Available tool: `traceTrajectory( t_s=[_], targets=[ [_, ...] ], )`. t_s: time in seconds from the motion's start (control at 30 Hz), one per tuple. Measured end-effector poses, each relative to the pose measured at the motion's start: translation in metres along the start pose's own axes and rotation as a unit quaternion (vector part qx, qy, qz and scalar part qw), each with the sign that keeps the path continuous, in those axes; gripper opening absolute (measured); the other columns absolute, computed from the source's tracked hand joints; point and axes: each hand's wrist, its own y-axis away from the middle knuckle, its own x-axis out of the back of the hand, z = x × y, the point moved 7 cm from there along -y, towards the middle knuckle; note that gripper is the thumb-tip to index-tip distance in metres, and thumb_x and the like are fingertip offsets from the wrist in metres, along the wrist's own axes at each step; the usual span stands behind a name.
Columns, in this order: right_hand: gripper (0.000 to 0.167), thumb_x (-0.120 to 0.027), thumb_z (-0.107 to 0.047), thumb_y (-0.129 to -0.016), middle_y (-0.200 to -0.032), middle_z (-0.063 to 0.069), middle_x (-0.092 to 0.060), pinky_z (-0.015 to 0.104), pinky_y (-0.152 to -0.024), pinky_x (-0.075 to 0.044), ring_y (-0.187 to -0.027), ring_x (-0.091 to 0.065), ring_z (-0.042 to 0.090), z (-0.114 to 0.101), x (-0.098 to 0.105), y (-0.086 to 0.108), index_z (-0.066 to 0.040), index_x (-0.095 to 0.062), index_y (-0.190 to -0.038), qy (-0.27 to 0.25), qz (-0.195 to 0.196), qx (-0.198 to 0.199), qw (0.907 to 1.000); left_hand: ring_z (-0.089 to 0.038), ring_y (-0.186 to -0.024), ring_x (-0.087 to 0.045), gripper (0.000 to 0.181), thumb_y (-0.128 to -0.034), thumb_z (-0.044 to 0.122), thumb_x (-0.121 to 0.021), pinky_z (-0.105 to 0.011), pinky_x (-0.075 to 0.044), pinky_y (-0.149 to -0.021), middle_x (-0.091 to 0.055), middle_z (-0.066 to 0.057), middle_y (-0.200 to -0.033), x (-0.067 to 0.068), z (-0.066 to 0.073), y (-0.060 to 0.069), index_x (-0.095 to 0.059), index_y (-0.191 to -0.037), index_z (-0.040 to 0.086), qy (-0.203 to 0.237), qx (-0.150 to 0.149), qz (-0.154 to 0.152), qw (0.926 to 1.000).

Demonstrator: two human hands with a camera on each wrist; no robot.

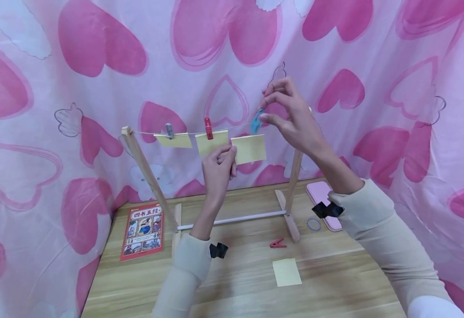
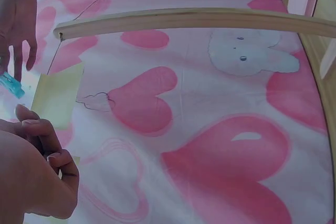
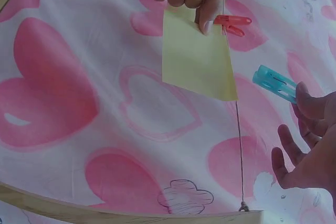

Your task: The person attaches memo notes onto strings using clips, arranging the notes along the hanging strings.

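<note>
My left hand [image 1: 217, 174] pinches a yellow sticky note [image 1: 252, 149] by its left side, up at a thin string [image 3: 240, 150]. In the right wrist view the note's upper edge meets the string. Just above the note, my right hand [image 1: 295, 121] holds a blue clothespin [image 3: 274, 83] between thumb and finger, apart from the paper. Further left, a red clothespin [image 1: 208, 129] clips another yellow note [image 1: 211, 142] to the string, and a grey clothespin [image 1: 170, 131] clips a third note [image 1: 178, 141].
A wooden post [image 1: 146, 170] holds the string's left end, and a white rod [image 1: 232, 217] joins the stand's feet. On the table lie a loose red clothespin [image 1: 278, 243], a yellow note [image 1: 287, 272], a red booklet [image 1: 142, 232], a clear ring [image 1: 313, 224] and a pink case [image 1: 318, 193].
</note>
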Motion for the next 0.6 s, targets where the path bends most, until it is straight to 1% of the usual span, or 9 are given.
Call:
traceTrajectory(
  t_s=[0.1,0.23,0.4,0.6],
  targets=[
    [0.011,-0.079,0.009,-0.095,-0.13,0.023,-0.054,0.03,-0.118,-0.039,-0.136,-0.05,0.026,0.003,-0.002,-0.009,0.011,-0.072,-0.103,-0.002,0.002,-0.001,1.0,-0.004,-0.044,-0.049,0.022,-0.1077,0.014,-0.071,-0.018,-0.042,-0.046,-0.057,0.005,-0.053,-0.002,0.004,-0.006,-0.079,-0.116,-0.004,0.0,0.006,-0.002,1.0],
    [0.009,-0.078,0.01,-0.095,-0.128,0.022,-0.054,0.03,-0.118,-0.039,-0.135,-0.049,0.027,0.009,-0.005,-0.017,0.011,-0.071,-0.101,-0.014,0.007,-0.011,0.9998,-0.005,-0.044,-0.049,0.022,-0.1073,0.015,-0.072,-0.018,-0.043,-0.046,-0.057,0.004,-0.053,-0.004,0.005,-0.009,-0.08,-0.117,-0.002,0.008,0.02,0.0,0.9998],
    [0.009,-0.079,0.011,-0.094,-0.125,0.021,-0.055,0.034,-0.12,-0.038,-0.134,-0.051,0.03,0.017,-0.009,-0.02,0.012,-0.071,-0.099,-0.02,0.01,-0.022,0.9995,-0.005,-0.043,-0.049,0.021,-0.1067,0.015,-0.072,-0.019,-0.043,-0.045,-0.057,0.004,-0.052,-0.004,0.003,-0.011,-0.081,-0.116,-0.002,0.014,0.033,0.013,0.9993],
    [0.009,-0.079,0.012,-0.093,-0.123,0.023,-0.056,0.04,-0.121,-0.037,-0.131,-0.051,0.033,0.019,-0.015,-0.02,0.012,-0.072,-0.097,-0.021,-0.007,-0.012,0.9997,-0.005,-0.042,-0.048,0.021,-0.1056,0.016,-0.073,-0.021,-0.042,-0.045,-0.057,0.004,-0.052,-0.003,0.003,-0.012,-0.081,-0.115,-0.001,0.009,0.036,0.023,0.999]
  ],
)
